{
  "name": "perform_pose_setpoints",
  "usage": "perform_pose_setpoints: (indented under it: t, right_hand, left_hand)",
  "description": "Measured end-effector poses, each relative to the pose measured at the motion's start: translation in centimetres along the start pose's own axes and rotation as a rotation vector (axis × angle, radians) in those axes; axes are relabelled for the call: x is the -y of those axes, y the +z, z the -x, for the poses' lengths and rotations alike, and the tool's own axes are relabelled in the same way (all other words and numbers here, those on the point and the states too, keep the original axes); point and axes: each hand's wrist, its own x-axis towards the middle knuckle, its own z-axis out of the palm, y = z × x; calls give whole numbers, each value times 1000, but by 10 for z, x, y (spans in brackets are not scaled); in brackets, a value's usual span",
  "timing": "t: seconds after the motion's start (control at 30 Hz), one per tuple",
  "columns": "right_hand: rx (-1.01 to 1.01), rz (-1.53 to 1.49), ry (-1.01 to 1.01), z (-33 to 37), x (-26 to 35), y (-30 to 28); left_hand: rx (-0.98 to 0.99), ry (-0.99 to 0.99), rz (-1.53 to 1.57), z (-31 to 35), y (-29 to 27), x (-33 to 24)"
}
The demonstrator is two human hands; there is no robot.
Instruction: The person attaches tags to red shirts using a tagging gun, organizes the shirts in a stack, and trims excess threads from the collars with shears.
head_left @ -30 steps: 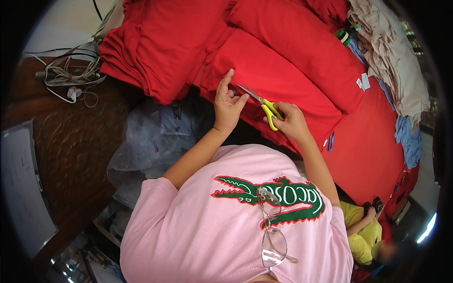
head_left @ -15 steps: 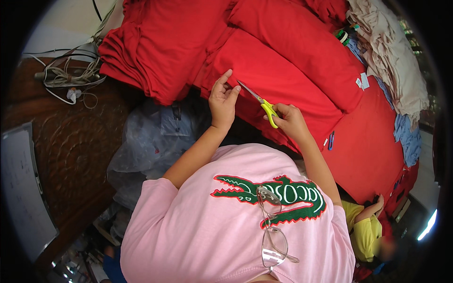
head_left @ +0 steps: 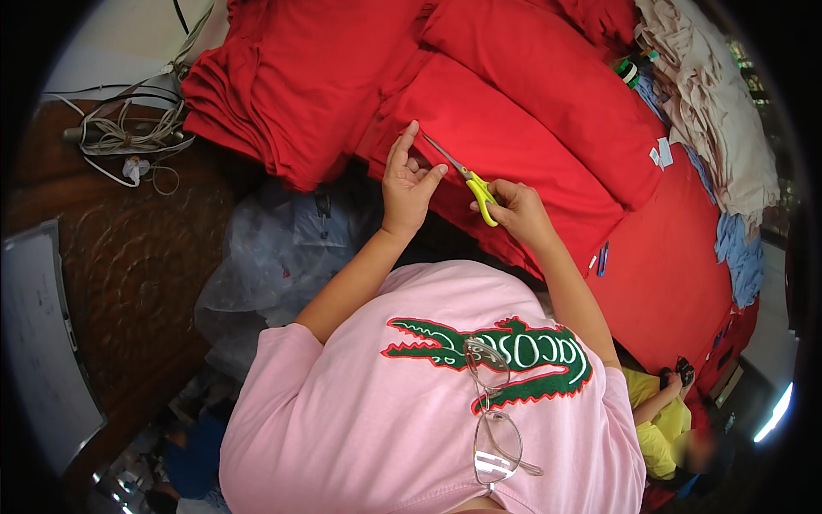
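Note:
My right hand point(head_left: 521, 212) is closed round the yellow-green handles of a pair of scissors point(head_left: 481, 202). Their blades look closed together and point up and left, over red cloth, toward my left hand's fingertips. My left hand point(head_left: 409, 187) is held up at the near edge of a folded red fabric pile point(head_left: 497, 128), fingers stretched and thumb apart. Nothing shows in it. Whether its fingers touch the cloth I cannot tell.
More red fabric point(head_left: 300, 77) is stacked at the far left, beige cloth point(head_left: 715, 111) at the far right. A blue pen point(head_left: 603, 259) lies on red cloth. Clear plastic bags point(head_left: 257, 265) hang beside a carved wooden surface point(head_left: 128, 248) with coiled cables point(head_left: 128, 133). A person in yellow point(head_left: 664, 433) is at lower right.
The scissors and my right hand have moved slightly left, nearer my left hand. At lower right the person in yellow now holds a dark object. More of a person in blue shows at lower left.

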Motion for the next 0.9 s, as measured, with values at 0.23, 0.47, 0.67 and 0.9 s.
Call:
perform_pose_setpoints:
  t: [0.23, 0.47, 0.67, 0.9]
  right_hand:
    - [37, -78, 16, -2, 0, 0]
    - [-28, -44, -51, -16, 19, 1]
    - [-40, -28, -66, -22, 16, 3]
    - [-6, -45, -31, -25, 4, 5]
  left_hand:
    - [-54, -7, -100, -12, -14, 13]
    - [29, -47, 93, -13, -6, -6]
    - [22, -48, 110, -15, -6, -7]
    - [-87, -18, -98, -28, -19, 5]
